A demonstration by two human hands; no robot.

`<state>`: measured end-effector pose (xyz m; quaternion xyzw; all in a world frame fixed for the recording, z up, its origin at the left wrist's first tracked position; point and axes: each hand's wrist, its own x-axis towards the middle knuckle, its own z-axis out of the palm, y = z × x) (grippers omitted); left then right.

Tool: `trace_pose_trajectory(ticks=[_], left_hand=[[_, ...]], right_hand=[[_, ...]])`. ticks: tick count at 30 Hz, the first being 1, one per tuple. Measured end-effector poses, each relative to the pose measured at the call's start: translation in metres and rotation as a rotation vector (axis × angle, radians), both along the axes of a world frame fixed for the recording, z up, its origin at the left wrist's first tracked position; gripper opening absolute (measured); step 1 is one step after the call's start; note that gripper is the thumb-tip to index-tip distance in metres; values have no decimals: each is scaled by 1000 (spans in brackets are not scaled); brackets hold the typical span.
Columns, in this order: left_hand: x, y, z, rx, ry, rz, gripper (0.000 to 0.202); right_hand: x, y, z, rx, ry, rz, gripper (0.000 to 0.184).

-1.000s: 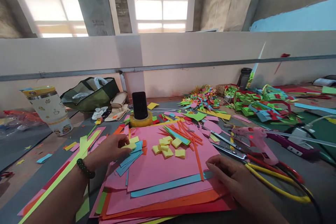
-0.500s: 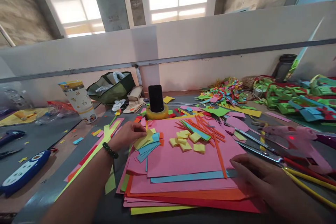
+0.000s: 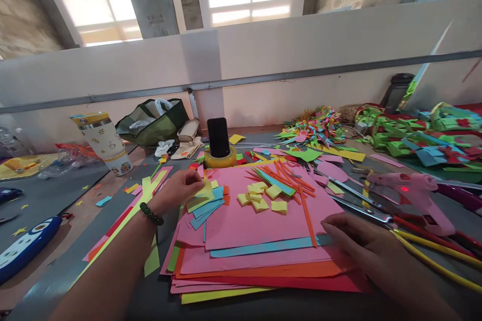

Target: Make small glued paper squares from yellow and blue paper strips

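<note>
My left hand (image 3: 183, 188), with a dark bead bracelet on its wrist, is closed in a pinch at the left side of the paper stack. Its fingertips meet the upper end of some yellow paper pieces (image 3: 201, 198), fanned beside blue paper pieces (image 3: 207, 214); what lies between them is hidden. At the right edge of the pink paper sheet (image 3: 241, 233), my right hand (image 3: 363, 243) is curled, thumb and forefinger close together. Anything in it cannot be made out. Small folded yellow paper squares (image 3: 259, 204) and orange paper strips (image 3: 308, 215) rest on the sheet.
A phone (image 3: 218, 138) stands in a tape roll (image 3: 220, 160) behind the stack. On the right are scissors (image 3: 380, 215) and a pink glue gun (image 3: 422, 195) with a red light. To the left are a tumbler (image 3: 105, 145) and a blue-and-white utility knife (image 3: 30, 248).
The view has shifted slightly, so most things appear a little further left. Both hands keep nearly the same poses, and the paper pieces look unchanged.
</note>
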<state>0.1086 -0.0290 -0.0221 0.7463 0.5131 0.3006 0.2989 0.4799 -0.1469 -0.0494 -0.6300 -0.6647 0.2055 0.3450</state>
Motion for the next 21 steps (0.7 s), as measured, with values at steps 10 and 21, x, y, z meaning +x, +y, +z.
trace_pose_trajectory(ticks=[10, 21], left_hand=[[6, -6, 5, -12, 31, 18, 30], [12, -8, 8, -51, -98, 109, 36]], right_hand=[[0, -2, 0, -34, 2, 14, 41], [0, -2, 0, 38, -41, -6, 38]])
